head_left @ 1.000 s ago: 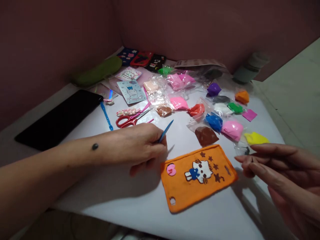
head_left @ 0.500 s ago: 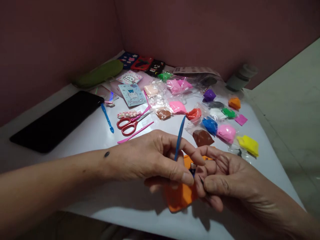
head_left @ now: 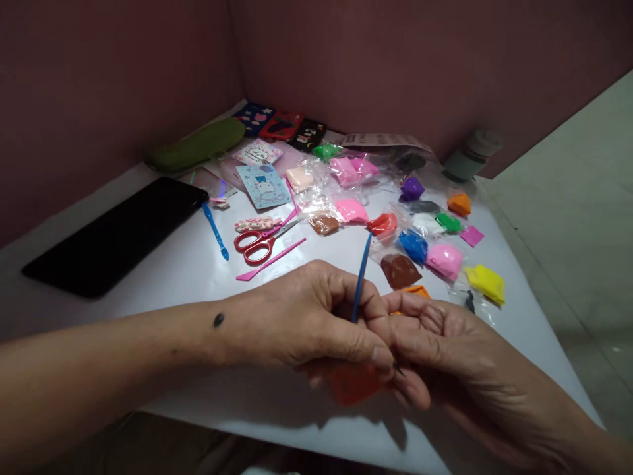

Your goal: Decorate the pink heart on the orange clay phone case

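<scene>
My left hand (head_left: 336,323) is closed on a thin blue modelling tool (head_left: 362,277), whose upper end sticks up past the fingers. My right hand (head_left: 440,343) meets it, fingers curled together and fingertips touching the left ones. A small dark sliver (head_left: 399,371), perhaps clay, shows at the right fingers; its hold is mostly hidden. Below both hands lies an orange case-like piece (head_left: 353,386) with a rounded corner, largely covered by them. A dark round dab (head_left: 218,320) sits on my left wrist.
Bagged coloured clay packs (head_left: 400,269) spread over the white table's right side. Red-handled scissors (head_left: 257,247), a pink tool (head_left: 271,259), another blue tool (head_left: 215,231) and a black tablet-like slab (head_left: 116,234) lie left. A bottle (head_left: 472,156) and green pouch (head_left: 198,145) stand near the walls.
My hands have come together, the left fingers moving right and curling in against the right ones. More of the orange piece is covered now, and the dark sliver shows less.
</scene>
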`<state>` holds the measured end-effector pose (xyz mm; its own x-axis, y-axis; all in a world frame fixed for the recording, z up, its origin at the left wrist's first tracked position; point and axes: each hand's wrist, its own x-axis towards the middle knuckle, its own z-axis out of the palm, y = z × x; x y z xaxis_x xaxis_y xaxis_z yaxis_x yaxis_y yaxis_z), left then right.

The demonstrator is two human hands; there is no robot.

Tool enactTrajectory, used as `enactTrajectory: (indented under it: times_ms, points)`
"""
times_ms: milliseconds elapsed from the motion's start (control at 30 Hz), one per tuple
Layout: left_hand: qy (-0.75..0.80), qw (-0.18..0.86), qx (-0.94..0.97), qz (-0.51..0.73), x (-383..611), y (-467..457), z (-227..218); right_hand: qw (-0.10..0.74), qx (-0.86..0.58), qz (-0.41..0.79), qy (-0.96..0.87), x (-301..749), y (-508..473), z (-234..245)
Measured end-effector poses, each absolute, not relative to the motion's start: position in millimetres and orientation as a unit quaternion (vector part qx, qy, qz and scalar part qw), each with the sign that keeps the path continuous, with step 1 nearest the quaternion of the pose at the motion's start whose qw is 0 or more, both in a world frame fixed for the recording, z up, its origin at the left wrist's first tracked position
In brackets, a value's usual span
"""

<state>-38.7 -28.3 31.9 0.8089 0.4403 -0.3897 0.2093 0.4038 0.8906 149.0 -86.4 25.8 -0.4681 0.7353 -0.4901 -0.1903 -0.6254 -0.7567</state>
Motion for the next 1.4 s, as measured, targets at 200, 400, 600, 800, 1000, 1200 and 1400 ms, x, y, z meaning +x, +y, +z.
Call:
enactTrajectory:
  times_ms: [200,400,600,800,1000,1200,1400]
  points:
    - [0.292,0.779,0.532,0.158,-37.0,-31.9,27.8,0.270,-0.514,0.704,-0.410,160.5,-97.6,22.3]
    - [0.278,0.739,0.578,0.209,-34.3,-34.0,21.8,0.276,-0.588,0.600,-0.467,158.0,-101.0,18.4]
    - [0.356,0.686,0.602,0.204,-44.4,-19.2,27.8,0.292,-0.599,0.398,-0.630,150.0,-101.2,24.4]
    - [0.455,0.527,0.707,0.128,-52.4,-5.2,51.4,0.287,-0.524,0.144,-0.789,147.9,-98.2,22.4]
    - [0.475,0.466,0.735,0.128,-53.4,-0.1,42.8,0.235,-0.493,0.022,-0.837,148.5,-94.0,12.1]
    - [0.442,0.652,0.586,0.190,-54.5,-2.6,14.6,0.179,-0.464,-0.008,-0.868,159.3,-96.3,15.3]
    - [0.413,0.691,0.546,0.232,-55.2,-3.1,9.6,0.157,-0.462,-0.038,-0.872,152.6,-88.1,17.0]
